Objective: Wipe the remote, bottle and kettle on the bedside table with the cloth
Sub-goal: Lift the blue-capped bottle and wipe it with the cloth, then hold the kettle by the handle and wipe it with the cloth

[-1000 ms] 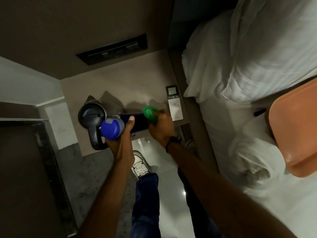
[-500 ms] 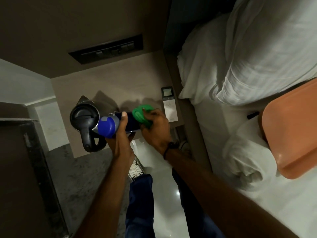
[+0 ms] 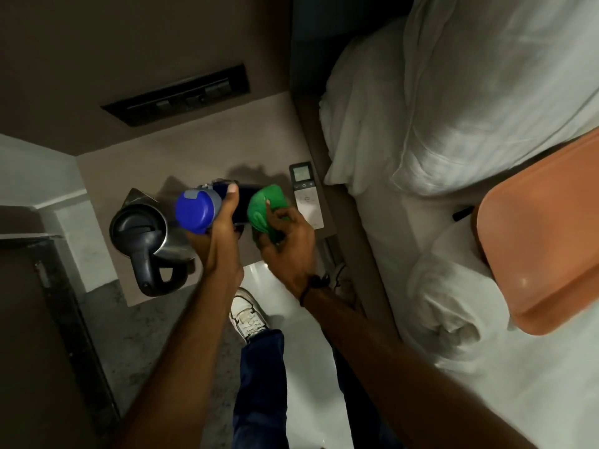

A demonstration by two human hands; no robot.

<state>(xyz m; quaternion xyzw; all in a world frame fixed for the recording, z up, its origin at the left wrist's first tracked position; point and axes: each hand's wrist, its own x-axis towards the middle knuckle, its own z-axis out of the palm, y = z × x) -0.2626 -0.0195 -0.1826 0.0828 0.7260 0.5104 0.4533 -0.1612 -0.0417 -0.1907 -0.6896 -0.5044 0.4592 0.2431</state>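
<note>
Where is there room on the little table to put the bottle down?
The back of the bedside table, between the switch panel and the kettle, is bare. So is the middle, under the hands. The left front is crowded by the kettle; the remote lines the right edge.

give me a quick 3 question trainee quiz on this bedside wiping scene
1. True or false: the left hand holds the bottle lifted on its side.
2. Which item lies nearest the bed? A kettle B remote C bottle
3. Fill in: the right hand presses a green ____ against the bottle's dark body.

Key
1. True: it grips below the blue cap.
2. B: the remote lies flat at the bedside table edge next to the bed; the kettle stands on the far side.
3. cloth
</note>
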